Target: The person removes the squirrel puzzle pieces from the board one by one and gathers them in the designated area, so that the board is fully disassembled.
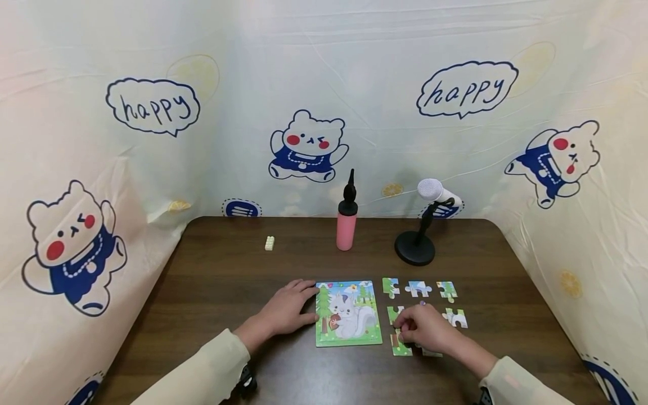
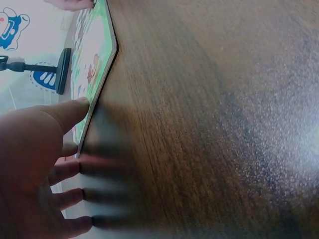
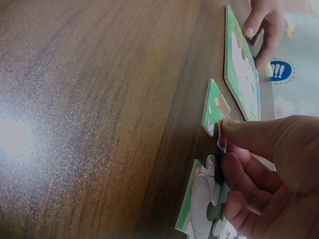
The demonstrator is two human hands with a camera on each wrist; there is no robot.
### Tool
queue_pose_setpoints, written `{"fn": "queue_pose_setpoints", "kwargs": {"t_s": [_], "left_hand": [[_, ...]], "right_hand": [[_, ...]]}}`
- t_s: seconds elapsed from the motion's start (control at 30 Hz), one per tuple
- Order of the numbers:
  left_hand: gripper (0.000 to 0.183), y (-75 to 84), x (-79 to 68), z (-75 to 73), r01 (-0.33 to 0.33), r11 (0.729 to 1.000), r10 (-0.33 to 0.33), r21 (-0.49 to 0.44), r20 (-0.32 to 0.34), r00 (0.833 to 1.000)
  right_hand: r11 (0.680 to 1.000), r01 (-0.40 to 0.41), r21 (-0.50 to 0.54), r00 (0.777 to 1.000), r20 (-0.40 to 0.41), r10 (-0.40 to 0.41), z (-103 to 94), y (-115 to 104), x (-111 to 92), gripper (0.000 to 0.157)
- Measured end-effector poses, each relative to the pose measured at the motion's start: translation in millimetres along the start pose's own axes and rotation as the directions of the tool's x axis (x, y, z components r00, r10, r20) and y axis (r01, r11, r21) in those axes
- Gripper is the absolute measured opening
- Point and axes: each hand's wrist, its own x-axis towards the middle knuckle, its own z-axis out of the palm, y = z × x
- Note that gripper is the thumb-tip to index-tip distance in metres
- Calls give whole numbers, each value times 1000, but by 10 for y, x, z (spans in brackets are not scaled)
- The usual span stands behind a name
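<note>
A squirrel picture board (image 1: 349,315) lies flat on the table. My left hand (image 1: 288,306) rests at its left edge, fingers spread and the thumb (image 2: 75,112) touching the side. To the right of the board lie several loose jigsaw pieces in rows. My right hand (image 1: 425,326) is among them, pinching a jigsaw piece (image 3: 220,138) between thumb and fingers; mostly its edge shows. Close to it are a green corner piece (image 3: 215,107) and a grey-and-green piece (image 3: 201,201). My right hand partly covers the lower and middle pieces in the head view.
A pink pump (image 1: 346,228) with a black top stands behind the board. Right of it is a white microphone on a black stand (image 1: 415,248). A small cream block (image 1: 269,243) lies at the back left. Printed cloth (image 1: 374,84) hangs around the table (image 1: 212,304).
</note>
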Motion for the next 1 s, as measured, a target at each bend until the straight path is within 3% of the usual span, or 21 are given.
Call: {"fn": "queue_pose_setpoints", "kwargs": {"t_s": [0.27,0.37,0.43,0.57,0.7,0.83,1.0], "left_hand": [[64,-23,1,-64,25,998,-23,-60,29,999],[64,-26,0,-179,19,997,-19,-76,-2,1000],[67,-33,3,-280,1,999,-3,-39,-38,999],[80,-56,32,-471,-26,994,38,104,-118,992],[91,-49,79,-576,-6,985,37,172,-175,984],[98,-42,90,-559,35,976,5,214,-184,983],[102,-61,97,-449,77,969,-35,234,-178,983]], "right_hand": [[1000,26,12,1000,4,-26,-83,-52,-43,9],[997,51,-58,998,-34,-53,-216,-100,-37,12],[989,72,-130,994,-77,-82,-331,-136,-19,18],[951,86,-298,976,-165,-140,-561,-198,30,43],[883,65,-465,962,-208,-180,-685,-195,112,75],[833,39,-552,960,-210,-185,-647,-139,242,96],[805,3,-594,954,-238,-180,-534,-91,350,105]]}}
